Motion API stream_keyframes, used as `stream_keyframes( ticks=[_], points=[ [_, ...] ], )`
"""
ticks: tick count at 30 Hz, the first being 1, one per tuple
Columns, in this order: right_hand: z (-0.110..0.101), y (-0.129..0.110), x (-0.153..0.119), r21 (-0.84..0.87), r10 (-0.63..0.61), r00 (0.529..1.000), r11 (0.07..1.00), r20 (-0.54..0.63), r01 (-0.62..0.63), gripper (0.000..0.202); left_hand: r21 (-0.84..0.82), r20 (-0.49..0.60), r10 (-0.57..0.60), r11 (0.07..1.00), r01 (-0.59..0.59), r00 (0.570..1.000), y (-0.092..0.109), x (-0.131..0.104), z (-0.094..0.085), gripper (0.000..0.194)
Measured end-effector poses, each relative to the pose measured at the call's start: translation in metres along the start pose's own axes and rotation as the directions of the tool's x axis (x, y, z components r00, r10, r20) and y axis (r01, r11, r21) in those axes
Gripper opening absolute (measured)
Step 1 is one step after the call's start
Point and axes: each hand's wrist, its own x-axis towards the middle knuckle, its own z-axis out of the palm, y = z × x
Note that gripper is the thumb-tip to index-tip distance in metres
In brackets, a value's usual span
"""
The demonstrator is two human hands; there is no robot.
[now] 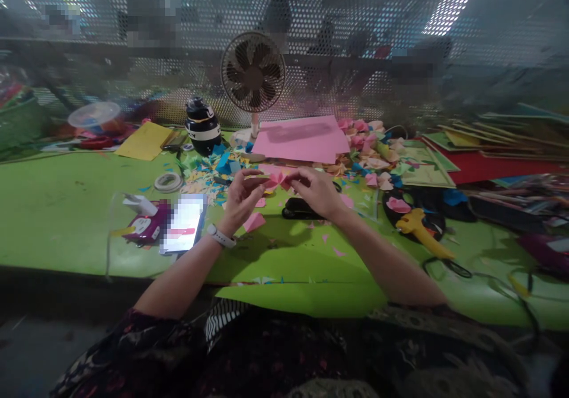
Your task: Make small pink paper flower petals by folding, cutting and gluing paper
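Observation:
A folded pink paper flower (278, 178) is held up between my two hands above the green table. My right hand (315, 191) pinches its right side with thumb and fingers. At its left side are the curled fingertips of my left hand (242, 199), closed on a petal; their exact contact is partly hidden. Below my right hand lies a black stapler (300, 209), partly covered by that hand. A small square of pink paper (254, 222) rests on the table near my left wrist, which wears a white band (221, 236).
Paper scraps (207, 178), a tape roll (168, 181) and a phone (183, 225) lie left. Behind stand a fan (253, 77), a black jar (203, 128) and pink sheets (302, 139). Folded paper pieces (368, 143) and a yellow glue gun (420, 230) with its cord are right.

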Motion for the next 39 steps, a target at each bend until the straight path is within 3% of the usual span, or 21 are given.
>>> stream_keyframes(
  ticks=[6,14,20,24,27,31,37,39],
  points=[
    [0.005,0.001,-0.001,-0.012,-0.022,1.000,1.000,-0.004,0.022,0.013,-0.024,0.005,-0.118,0.993,0.118,0.993,-0.002,0.004,0.000,0.041],
    [0.012,-0.001,-0.004,0.034,0.020,0.999,0.999,0.025,-0.021,0.027,0.026,-0.009,-0.123,0.992,0.123,0.992,-0.013,0.004,-0.001,0.042],
    [0.005,0.005,0.001,0.070,0.074,0.997,0.995,0.028,-0.076,0.023,0.019,-0.060,-0.113,0.993,0.114,0.992,-0.011,0.006,-0.002,0.040],
    [-0.009,0.029,0.011,0.078,0.212,0.977,0.975,-0.019,-0.210,0.025,0.032,-0.114,-0.099,0.994,0.103,0.989,-0.010,0.007,-0.004,0.042],
    [-0.027,0.054,0.016,-0.146,0.268,0.958,0.949,-0.100,-0.281,0.027,0.062,-0.110,-0.107,0.991,0.115,0.988,-0.010,0.007,-0.004,0.039],
    [-0.058,0.090,0.016,-0.470,0.341,0.925,0.798,-0.165,-0.378,0.026,0.115,-0.094,-0.081,0.989,0.092,0.992,-0.012,0.005,-0.003,0.032],
    [-0.089,0.135,0.008,-0.579,0.494,0.841,0.627,-0.223,-0.521,0.032,0.128,-0.131,-0.062,0.989,0.079,0.989,-0.012,0.006,-0.003,0.031],
    [-0.095,0.145,0.005,-0.591,0.492,0.835,0.606,-0.247,-0.532,0.034,0.141,-0.152,-0.033,0.989,0.055,0.988,-0.012,0.007,-0.004,0.029]
  ],
)
